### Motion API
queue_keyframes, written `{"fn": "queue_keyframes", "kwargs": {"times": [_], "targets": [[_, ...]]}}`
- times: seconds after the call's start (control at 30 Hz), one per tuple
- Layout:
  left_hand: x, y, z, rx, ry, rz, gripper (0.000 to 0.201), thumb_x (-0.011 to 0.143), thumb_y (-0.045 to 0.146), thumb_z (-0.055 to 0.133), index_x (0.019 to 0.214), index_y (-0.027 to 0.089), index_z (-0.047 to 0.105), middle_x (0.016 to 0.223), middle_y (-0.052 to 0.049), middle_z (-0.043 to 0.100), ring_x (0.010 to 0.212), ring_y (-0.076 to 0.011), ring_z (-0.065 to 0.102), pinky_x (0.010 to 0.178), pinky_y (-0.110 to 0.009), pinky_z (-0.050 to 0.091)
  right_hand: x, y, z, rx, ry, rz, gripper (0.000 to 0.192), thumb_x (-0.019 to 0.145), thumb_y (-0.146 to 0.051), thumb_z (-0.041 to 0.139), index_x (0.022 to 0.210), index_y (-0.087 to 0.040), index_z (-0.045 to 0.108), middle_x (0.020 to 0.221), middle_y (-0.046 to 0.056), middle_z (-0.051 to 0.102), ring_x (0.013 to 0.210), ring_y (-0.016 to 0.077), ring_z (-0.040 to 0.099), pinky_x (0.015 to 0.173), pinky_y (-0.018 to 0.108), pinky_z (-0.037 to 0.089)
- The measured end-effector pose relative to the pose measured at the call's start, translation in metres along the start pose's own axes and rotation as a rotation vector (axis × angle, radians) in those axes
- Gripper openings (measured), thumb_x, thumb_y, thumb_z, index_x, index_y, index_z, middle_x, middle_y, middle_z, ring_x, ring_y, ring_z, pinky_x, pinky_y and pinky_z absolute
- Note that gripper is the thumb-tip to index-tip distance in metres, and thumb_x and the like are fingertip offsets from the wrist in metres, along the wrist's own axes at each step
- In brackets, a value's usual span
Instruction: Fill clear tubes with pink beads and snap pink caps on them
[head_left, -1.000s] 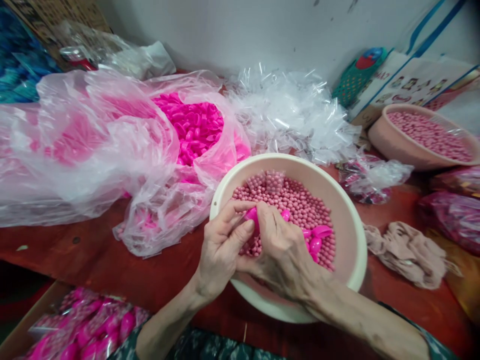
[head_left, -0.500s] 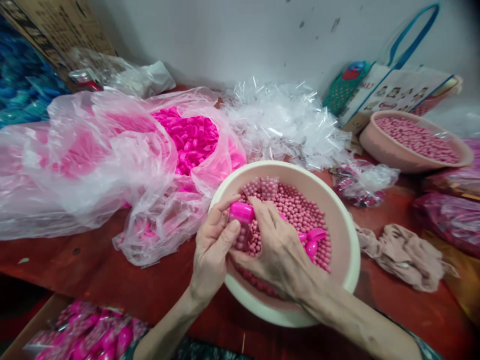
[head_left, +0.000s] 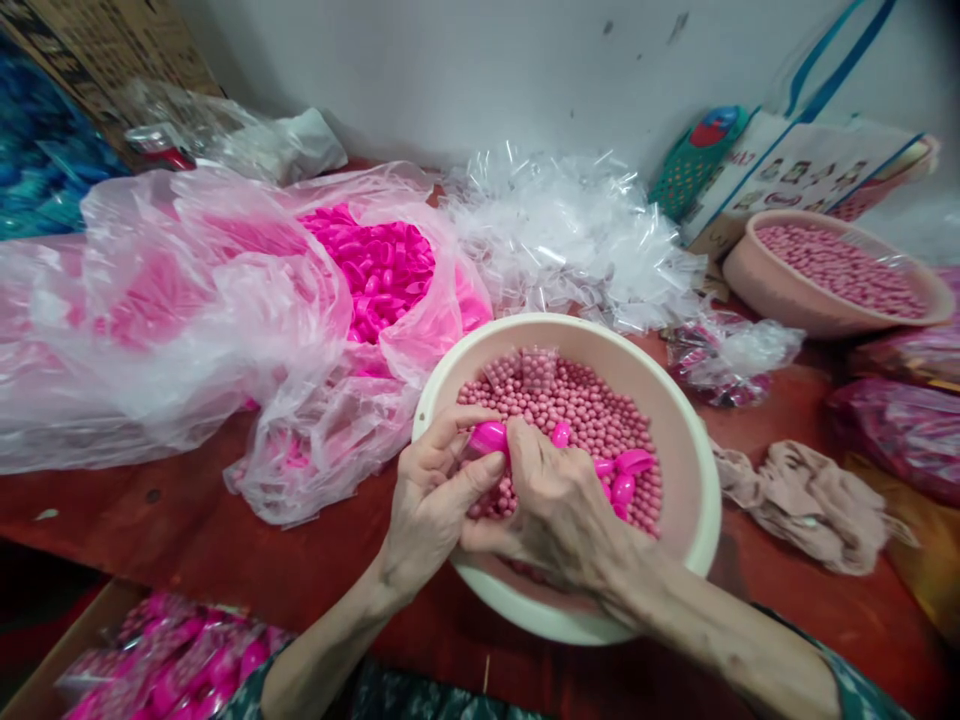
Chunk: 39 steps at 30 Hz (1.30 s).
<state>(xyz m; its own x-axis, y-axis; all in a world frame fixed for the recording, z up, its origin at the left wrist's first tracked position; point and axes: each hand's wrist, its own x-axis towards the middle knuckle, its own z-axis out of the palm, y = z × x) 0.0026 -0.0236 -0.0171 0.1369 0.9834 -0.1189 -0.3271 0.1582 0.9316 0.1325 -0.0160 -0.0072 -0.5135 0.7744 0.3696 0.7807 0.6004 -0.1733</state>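
Since the round cream plastic basin [head_left: 682, 490] likely catches spills, our hands [head_left: 427, 492] pinch a rounded pink plastic piece [head_left: 489, 438] above, mid-frame.

A: so what's the room like?
B: pale grey wall [head_left: 420, 70] at the back, couple of dark smudges [head_left: 680, 25] up high.
A: furniture?
B: red table [head_left: 217, 550], kinda worn, dark round spot [head_left: 154, 496] toward the left. printed cardboard box [head_left: 154, 45] far left.
A: lighting?
B: cool and soft on the wall, murky under the table's left edge.
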Motion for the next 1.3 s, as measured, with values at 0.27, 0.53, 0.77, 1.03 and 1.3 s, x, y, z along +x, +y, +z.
{"fn": "queue_keyframes", "kwargs": {"times": [0.27, 0.53, 0.77, 1.03, 1.3], "targets": [[0.005, -0.001, 0.000, -0.002, 0.048, -0.011, 0.033, 0.084, 0.033, 0.058, 0.115, 0.023, 0.054, 0.081, 0.000, 0.063, 0.057, -0.0057, 0.054, 0.053, -0.014, 0.043, 0.003, -0.002, -0.009, 0.405, -0.125, 0.279, 0.037, 0.076, -0.043, 0.060, 0.095, -0.014, 0.047, 0.075, 0.002, 0.056, 0.060, 0.0153, 0.050, 0.052, 0.026, 0.036], [-0.004, 0.014, -0.018, -0.056, 0.047, -0.053, 0.040, 0.078, 0.024, 0.064, 0.117, 0.022, 0.052, 0.075, -0.001, 0.066, 0.055, -0.0091, 0.060, 0.051, -0.016, 0.049, -0.009, 0.017, -0.018, 0.513, -0.234, 0.172, 0.062, 0.070, -0.055, 0.066, 0.113, -0.017, 0.045, 0.085, 0.004, 0.061, 0.069, 0.0182, 0.056, 0.058, 0.029, 0.042], [-0.030, -0.010, -0.082, 0.268, 0.333, 0.028, 0.039, 0.077, 0.030, 0.064, 0.113, 0.021, 0.051, 0.084, -0.002, 0.066, 0.065, -0.0129, 0.064, 0.061, -0.022, 0.054, 0.002, 0.101, -0.005, 0.108, -0.037, 0.206, 0.043, 0.085, -0.033, 0.055, 0.124, -0.018, 0.044, 0.110, 0.014, 0.059, 0.101, 0.0296, 0.056, 0.085, 0.043, 0.043], [-0.018, -0.045, -0.115, 1.222, 0.286, 0.291, 0.039, 0.090, 0.033, 0.040, 0.121, 0.013, 0.051, 0.116, -0.014, 0.059, 0.106, -0.0274, 0.056, 0.091, -0.043, 0.044, 0.019, 0.114, 0.022, 0.114, -0.064, 0.145, 0.017, 0.087, -0.021, 0.046, 0.101, -0.018, 0.056, 0.089, 0.008, 0.057, 0.078, 0.0214, 0.055, 0.070, 0.034, 0.043], [-0.026, -0.030, -0.098, 1.347, 0.400, 0.646, 0.024, 0.086, 0.023, 0.050, 0.104, 0.014, 0.064, 0.095, -0.011, 0.068, 0.088, -0.0238, 0.063, 0.085, -0.037, 0.047, 0.022, 0.115, 0.016, 0.161, -0.039, 0.194, 0.010, 0.084, -0.025, 0.051, 0.078, -0.018, 0.056, 0.075, 0.004, 0.057, 0.070, 0.0177, 0.050, 0.064, 0.029, 0.037]]}}
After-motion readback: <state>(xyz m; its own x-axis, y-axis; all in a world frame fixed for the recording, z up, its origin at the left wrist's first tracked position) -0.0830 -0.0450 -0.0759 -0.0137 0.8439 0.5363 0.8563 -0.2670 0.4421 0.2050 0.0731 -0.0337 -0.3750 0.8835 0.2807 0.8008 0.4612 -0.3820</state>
